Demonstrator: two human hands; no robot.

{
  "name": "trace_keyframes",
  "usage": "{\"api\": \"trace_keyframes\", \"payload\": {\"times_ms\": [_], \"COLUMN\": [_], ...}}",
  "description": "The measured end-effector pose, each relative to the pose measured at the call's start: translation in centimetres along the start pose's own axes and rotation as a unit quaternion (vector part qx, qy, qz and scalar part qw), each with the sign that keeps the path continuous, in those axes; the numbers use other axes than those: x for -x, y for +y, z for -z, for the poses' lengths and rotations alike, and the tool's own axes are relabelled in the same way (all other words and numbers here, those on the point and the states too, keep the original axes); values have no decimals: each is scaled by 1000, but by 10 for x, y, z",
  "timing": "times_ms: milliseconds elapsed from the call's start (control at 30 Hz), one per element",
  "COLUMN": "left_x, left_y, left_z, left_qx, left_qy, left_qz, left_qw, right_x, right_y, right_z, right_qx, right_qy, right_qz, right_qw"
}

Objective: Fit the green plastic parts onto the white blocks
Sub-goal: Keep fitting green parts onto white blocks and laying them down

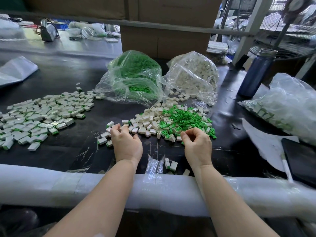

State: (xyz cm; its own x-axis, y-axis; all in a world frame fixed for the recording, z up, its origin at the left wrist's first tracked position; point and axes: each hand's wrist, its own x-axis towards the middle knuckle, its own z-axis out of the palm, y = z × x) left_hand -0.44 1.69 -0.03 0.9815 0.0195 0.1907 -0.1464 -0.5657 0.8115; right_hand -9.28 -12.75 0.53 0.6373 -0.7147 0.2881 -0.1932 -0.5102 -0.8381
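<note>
The left hand (pixel 126 142) curled its grip over loose white blocks (pixel 145 124) at centre frame, apparently pinching one. The right hand (pixel 196 142) had its fingertips drawn together at the near edge of the green parts (pixel 186 119), whether holding one, unclear. Both heaps lay just beyond the fingers; bare counter (pixel 162 151) lay between the wrists.

Head camera looks forward and down, close over the black table (pixel 59 151); far background seems blurred

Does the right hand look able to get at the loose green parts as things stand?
Probably yes: the right hand hovers at the near edge of the loose green parts, nothing between them.
</note>
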Motion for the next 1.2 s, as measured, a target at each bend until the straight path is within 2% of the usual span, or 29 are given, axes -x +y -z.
{"api": "trace_keyframes", "payload": {"times_ms": [133, 233, 367, 500, 600, 700, 1000, 1200], "left_x": [4, 9, 21, 24, 25, 25, 24, 23], "left_y": [1, 5, 17, 21, 23, 23, 19, 17], "left_z": [-1, -1, 3, 6, 7, 5, -2, -2], "left_qx": [-48, -42, 25, 35, 6, -9, 18, 41], "left_qy": [-9, -30, -197, -327, -371, -377, -307, -283], "left_qz": [-59, -151, -254, -249, -261, -269, -237, -240], "left_qw": [997, 987, 947, 911, 891, 886, 921, 928], "right_x": [0, -1, -1, -1, -2, -2, -2, -1], "right_y": [0, -1, -2, -1, 0, 2, 5, 4], "right_z": [0, 1, 1, -1, -4, -5, -5, -4], "right_qx": [17, 35, 95, 154, 198, 226, 244, 221], "right_qy": [-1, 10, 21, -1, -17, -26, -32, -27], "right_qz": [-9, -30, -60, -96, -105, -100, -66, -53], "right_qw": [1000, 999, 993, 983, 974, 969, 967, 973]}}
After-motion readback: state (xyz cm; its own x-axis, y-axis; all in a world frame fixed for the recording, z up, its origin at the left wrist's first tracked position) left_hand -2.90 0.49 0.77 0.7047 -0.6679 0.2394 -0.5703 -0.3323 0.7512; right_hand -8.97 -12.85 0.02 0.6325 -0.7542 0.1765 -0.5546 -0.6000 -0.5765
